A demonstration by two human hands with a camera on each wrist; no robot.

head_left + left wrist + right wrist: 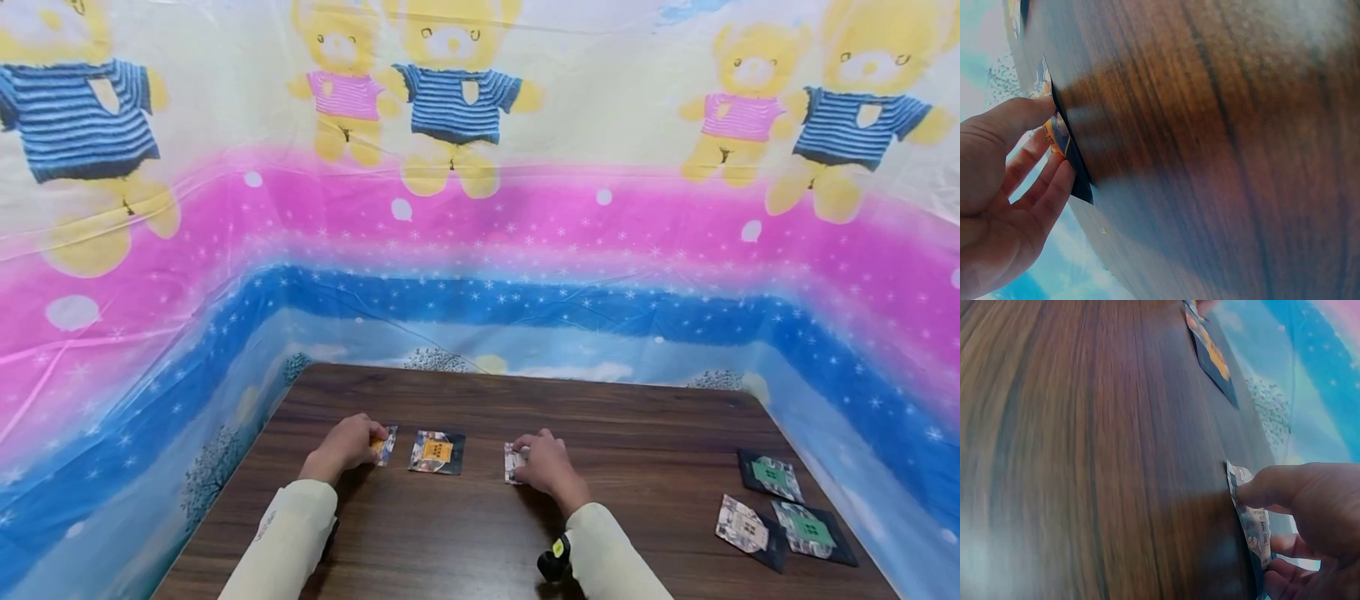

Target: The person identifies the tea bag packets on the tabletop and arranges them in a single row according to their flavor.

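Backdrop: printed cloth curtain (487,208), bands of pink and blue with snowflakes and white dots, yellow teddy bears in striped shirts above, hung round the far side and both flanks of the table. Surface: dark brown wood-grain table (450,533) with rounded far corners. Person: two arms in pale cream sleeves (281,542), reaching in from the near edge; a black wrist device (555,560) with a yellow-green mark sits at the right cuff. Item one: orange-labelled sachet (387,447), farthest left of the row, lying just beyond the fingertips of the left hand (348,443) and partly covered by them; that hand pinches it, thumb on one end and fingers toward the other; whether it is raised off the wood I cannot tell. Item two: second orange-labelled sachet (437,452), flat, face up, between the two hands, touched by neither, nearer the left. Item three: pale-labelled sachet (512,463), under the fingers of the right hand (551,468) and showing out to their left; that hand grips it, thumb at one end, fingertips at the other. Items four to six, well apart at the table's right side: a green-labelled sachet (772,473) farthest off, another green-labelled packet (810,528) nearer the right edge, and a beige-labelled packet (744,527) set slantwise at its left; all three lie face up, close together.
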